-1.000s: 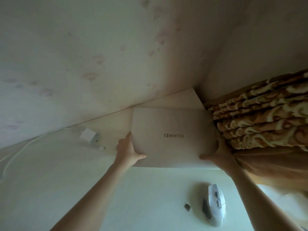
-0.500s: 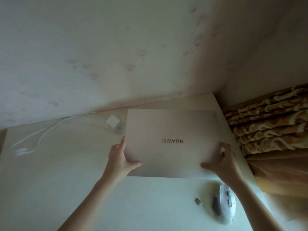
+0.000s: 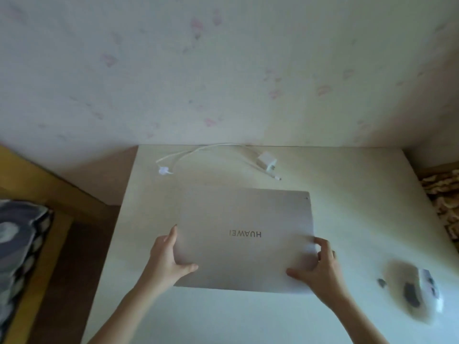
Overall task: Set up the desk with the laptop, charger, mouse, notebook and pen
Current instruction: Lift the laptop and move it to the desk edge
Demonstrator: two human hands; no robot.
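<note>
1. A closed, silver-grey rectangular laptop (image 3: 244,238) is seen on the pale, off-white rectangular worktop (image 3: 360,214), near its middle, with the lid lettering reading upside down from the head view.
2. The near left corner of the laptop is gripped by the left hand (image 3: 167,259): the thumb is laid on the lid and the fingers (image 3: 173,235) are pressed along the left edge.
3. The near right corner is gripped by the right hand (image 3: 316,270), with the thumb on the lid and the curled fingers (image 3: 323,245) wrapped over the right edge.
4. Whether the laptop is lying flat or is raised slightly off the worktop cannot be told.
5. A small white cube-shaped charger (image 3: 267,161) is seen beyond the laptop, close to the wall, with its white cable (image 3: 196,152) looped off to the left along the back edge.
6. A white computer mouse with dark grey side panels (image 3: 422,292) is seen to the right of the laptop, apart from it and blurred.
7. A small dark object (image 3: 381,283), too blurred to identify, is seen just left of the mouse.
</note>
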